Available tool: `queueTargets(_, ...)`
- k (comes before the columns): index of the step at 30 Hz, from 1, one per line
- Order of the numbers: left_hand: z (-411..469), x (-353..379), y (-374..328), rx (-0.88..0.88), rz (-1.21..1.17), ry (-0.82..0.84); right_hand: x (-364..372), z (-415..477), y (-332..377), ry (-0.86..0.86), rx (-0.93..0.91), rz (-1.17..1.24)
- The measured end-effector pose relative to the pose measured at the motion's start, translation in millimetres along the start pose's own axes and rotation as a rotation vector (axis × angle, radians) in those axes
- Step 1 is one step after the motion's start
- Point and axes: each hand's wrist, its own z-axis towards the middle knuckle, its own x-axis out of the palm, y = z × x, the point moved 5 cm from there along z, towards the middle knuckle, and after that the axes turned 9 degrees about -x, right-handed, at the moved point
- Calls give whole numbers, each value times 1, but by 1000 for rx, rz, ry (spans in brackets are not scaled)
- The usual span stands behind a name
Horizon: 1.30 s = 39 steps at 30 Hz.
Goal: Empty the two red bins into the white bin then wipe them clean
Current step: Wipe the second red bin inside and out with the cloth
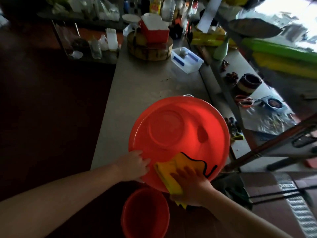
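- The large red bin (178,133) is being held tilted towards the camera in the centre of the frame, over the near end of the grey worktop (140,83).
- Its lower-left rim is being clasped by the left hand (135,166); that grip is closed round the rim, with the fingers curled over it.
- A yellow cloth (173,170) is being pressed against the bin's lower part by the right hand (190,184), the fingers being laid flat and spread.
- The small red bin (145,213) is being shown upright at the bottom centre, just below the large one, between the forearms.
- A white container (187,60) is being seen on the worktop in the upper middle, well apart from both hands.
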Motion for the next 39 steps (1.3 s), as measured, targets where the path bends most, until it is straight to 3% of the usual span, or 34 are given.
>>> queueTargets(7, -40, -9, 66, -109, 221, -2, -27, -7, 5, -77, -68, -231)
queueTargets(11, -63, -21, 92, -141, 214, -44, -31, -1, 19, -78, -86, -296)
queueTargets(14, -63, -25, 82, -289, 174, -28, -28, 4, 24, -103, -89, -310)
queueTargets(16, -56, -15, 58, -398, 27, 65, -26, 7, 23, -106, -86, -265)
queueTargets(21, -23, 5, -9, -368, -44, 199, -30, 15, 14, -155, -78, -161)
queueTargets(26, -6, 6, -14, -334, -182, -47, -25, 26, 4, -108, -85, -17)
queueTargets(31, -1, 16, -22, -307, -88, -196, -15, 54, 2, 46, -31, 146)
queueTargets(34, 6, 16, -29, -267, -74, -264, -11, 86, 11, -3, -98, 129)
queueTargets(39, 12, 21, -41, -242, -104, -322, -12, 143, -1, -102, 95, 315)
